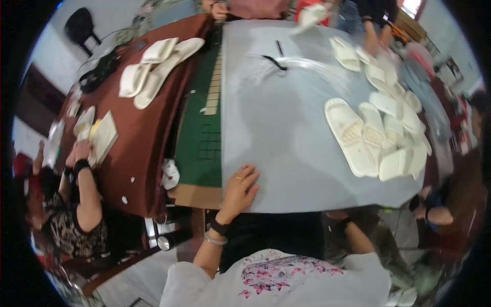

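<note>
My left hand (239, 190) lies on the front left of the grey tabletop (286, 133), fingers stretched out, with nothing in it. My right hand (337, 215) is low at the table's front edge, in shadow. Its fingers are hidden. Cream-white slippers (351, 137) lie in a loose heap along the table's right side, some overlapping. Toward the far middle is a shiny clear bundle (317, 66), perhaps plastic, with a black strip (275, 62) across it. At the far edge a white slipper (311, 18) is blurred; I cannot make out what holds it.
Left, a brown-covered table (138, 138) bears more white slippers (168, 71). A co-worker's hands (81, 151) work there beside a beige pad (105, 135). A green mat (197, 148) separates the tables. Other people's hands (220, 10) and arms (376, 38) show at the far side.
</note>
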Tool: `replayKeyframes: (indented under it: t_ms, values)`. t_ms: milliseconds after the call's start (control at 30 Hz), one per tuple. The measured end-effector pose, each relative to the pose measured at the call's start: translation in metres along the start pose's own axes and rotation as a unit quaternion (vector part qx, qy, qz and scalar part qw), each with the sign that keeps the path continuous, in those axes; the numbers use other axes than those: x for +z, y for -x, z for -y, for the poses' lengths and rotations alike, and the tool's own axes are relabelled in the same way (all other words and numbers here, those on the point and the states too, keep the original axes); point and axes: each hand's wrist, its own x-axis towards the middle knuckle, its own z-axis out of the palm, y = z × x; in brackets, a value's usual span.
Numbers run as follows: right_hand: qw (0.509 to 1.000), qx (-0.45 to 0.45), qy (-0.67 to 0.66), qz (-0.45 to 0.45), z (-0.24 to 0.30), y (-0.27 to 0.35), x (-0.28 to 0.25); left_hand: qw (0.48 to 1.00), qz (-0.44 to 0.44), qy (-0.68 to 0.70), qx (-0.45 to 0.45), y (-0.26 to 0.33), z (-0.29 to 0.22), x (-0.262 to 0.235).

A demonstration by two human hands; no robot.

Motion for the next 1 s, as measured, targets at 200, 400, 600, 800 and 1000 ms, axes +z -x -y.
replayKeyframes:
  t_ms: [200,400,600,800,1000]
  values:
    - [0.994,-0.094,-0.019,-0.055,0.024,-0.152,-0.019,0.999,-0.011,-0.025,-0.025,0.018,0.003,-0.008]
    - [0.993,-0.102,-0.012,-0.064,0.014,-0.153,-0.039,0.979,0.064,0.118,-0.152,0.010,-0.002,-0.036]
    - [0.994,-0.091,-0.023,-0.050,0.038,-0.038,-0.012,0.937,-0.276,0.089,-0.194,-0.076,0.080,-0.159]
    - [0.997,-0.051,-0.032,-0.042,0.050,-0.026,-0.012,0.810,-0.328,0.306,-0.379,-0.129,0.189,-0.246]
    - [0.999,-0.015,-0.022,-0.040,0.052,-0.026,-0.007,0.823,-0.314,0.354,-0.315,-0.145,0.208,-0.247]
